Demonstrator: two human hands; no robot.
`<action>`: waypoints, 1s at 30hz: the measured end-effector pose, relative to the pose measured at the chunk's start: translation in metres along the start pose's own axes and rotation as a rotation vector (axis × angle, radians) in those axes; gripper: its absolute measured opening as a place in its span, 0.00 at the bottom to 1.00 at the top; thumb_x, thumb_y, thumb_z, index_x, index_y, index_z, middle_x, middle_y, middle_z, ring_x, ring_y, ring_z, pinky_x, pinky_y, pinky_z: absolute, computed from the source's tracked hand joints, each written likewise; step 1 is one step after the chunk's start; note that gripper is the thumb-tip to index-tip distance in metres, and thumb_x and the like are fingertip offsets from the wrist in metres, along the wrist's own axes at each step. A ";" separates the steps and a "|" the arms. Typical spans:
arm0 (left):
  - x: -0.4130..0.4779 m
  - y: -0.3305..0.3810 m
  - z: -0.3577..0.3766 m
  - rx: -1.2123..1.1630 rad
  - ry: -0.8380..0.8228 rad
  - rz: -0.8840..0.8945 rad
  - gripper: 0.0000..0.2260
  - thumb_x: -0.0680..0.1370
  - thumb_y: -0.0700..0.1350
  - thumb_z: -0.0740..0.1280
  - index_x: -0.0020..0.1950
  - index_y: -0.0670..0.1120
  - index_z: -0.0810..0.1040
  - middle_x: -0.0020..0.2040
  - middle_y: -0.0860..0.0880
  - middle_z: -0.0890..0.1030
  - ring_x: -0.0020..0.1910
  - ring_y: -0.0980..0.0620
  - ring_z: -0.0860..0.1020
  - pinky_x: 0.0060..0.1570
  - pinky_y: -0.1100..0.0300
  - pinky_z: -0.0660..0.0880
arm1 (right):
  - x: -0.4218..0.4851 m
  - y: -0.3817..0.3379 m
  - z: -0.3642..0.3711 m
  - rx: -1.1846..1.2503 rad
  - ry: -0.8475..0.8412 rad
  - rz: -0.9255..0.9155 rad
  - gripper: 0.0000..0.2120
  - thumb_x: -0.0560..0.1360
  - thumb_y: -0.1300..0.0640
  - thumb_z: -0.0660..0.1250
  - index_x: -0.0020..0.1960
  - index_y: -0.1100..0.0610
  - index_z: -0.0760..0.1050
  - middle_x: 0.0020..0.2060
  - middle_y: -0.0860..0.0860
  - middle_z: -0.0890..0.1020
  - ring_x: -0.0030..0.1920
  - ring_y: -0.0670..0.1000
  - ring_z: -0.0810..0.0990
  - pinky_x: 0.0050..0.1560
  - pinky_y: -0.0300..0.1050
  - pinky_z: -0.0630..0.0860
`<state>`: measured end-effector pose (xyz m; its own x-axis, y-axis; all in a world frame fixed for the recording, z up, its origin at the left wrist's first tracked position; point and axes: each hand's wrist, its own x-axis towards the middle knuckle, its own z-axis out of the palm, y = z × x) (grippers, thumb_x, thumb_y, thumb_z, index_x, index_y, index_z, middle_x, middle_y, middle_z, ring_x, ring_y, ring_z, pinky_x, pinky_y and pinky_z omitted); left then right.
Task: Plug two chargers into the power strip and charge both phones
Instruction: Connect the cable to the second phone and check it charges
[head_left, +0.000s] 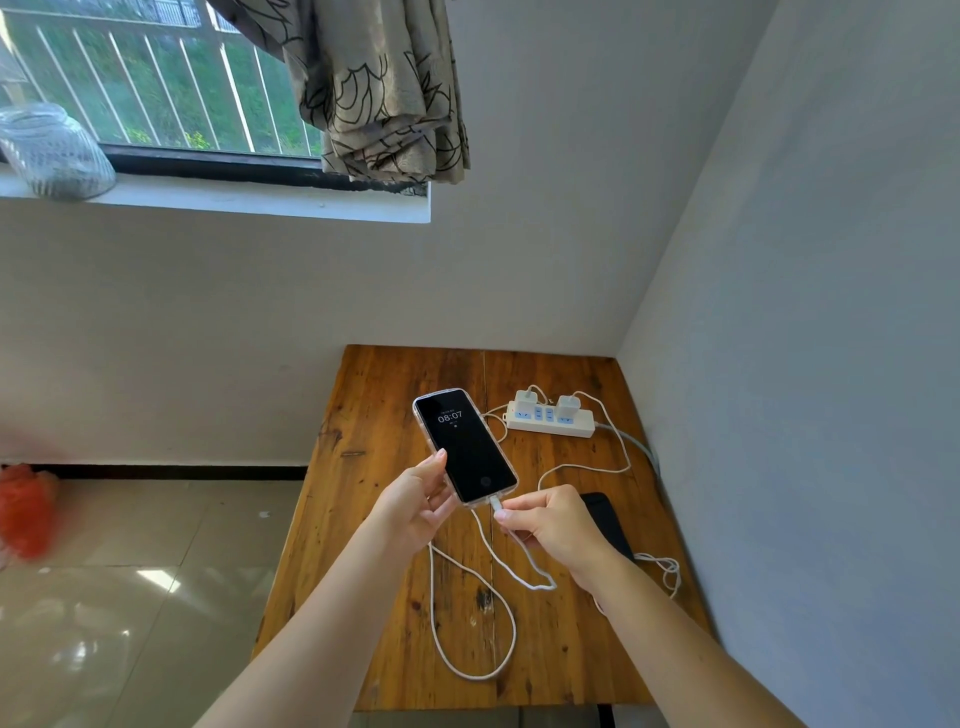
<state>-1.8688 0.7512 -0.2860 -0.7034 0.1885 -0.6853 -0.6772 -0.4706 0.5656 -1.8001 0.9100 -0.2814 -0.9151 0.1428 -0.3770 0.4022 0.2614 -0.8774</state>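
Note:
My left hand (415, 506) holds a phone (465, 447) in a clear case above the wooden table (374, 519); its screen reads 08:07. My right hand (550, 525) pinches the white cable plug (496, 505) at the phone's bottom edge; the cable (470, 670) loops over the table. A white power strip (550, 423) lies at the back with two white chargers, one (525, 399) on the left and another (566, 405) to its right, plugged in. A second, dark phone (608, 525) lies flat behind my right hand, partly hidden.
The table stands in a corner, with walls behind and to the right. Another white cable (667, 569) coils by the right edge. A glass jar (54, 150) sits on the windowsill and a curtain (384, 88) hangs above. Something red (26, 512) lies on the tiled floor at left.

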 end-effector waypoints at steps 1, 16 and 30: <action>0.000 0.000 0.000 0.001 0.000 0.000 0.14 0.77 0.40 0.67 0.62 0.41 0.75 0.56 0.40 0.82 0.53 0.44 0.81 0.29 0.60 0.78 | 0.000 0.000 0.000 -0.001 -0.001 -0.001 0.06 0.74 0.57 0.70 0.49 0.57 0.83 0.42 0.51 0.85 0.45 0.50 0.83 0.40 0.37 0.77; -0.004 -0.001 0.001 -0.016 -0.035 -0.012 0.15 0.78 0.41 0.66 0.64 0.40 0.75 0.57 0.40 0.81 0.55 0.43 0.81 0.32 0.61 0.81 | 0.001 0.003 -0.003 0.018 0.018 0.015 0.06 0.74 0.56 0.70 0.49 0.55 0.84 0.40 0.48 0.85 0.43 0.47 0.83 0.36 0.33 0.75; 0.003 -0.004 -0.002 0.003 -0.051 -0.043 0.15 0.78 0.41 0.66 0.64 0.41 0.75 0.55 0.40 0.83 0.53 0.43 0.82 0.29 0.62 0.80 | -0.001 0.002 -0.004 0.003 0.031 0.041 0.04 0.73 0.55 0.71 0.41 0.48 0.83 0.37 0.44 0.85 0.42 0.47 0.83 0.36 0.34 0.75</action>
<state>-1.8677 0.7520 -0.2916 -0.6839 0.2516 -0.6848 -0.7073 -0.4589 0.5378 -1.7986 0.9138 -0.2818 -0.8968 0.1823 -0.4032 0.4390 0.2519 -0.8625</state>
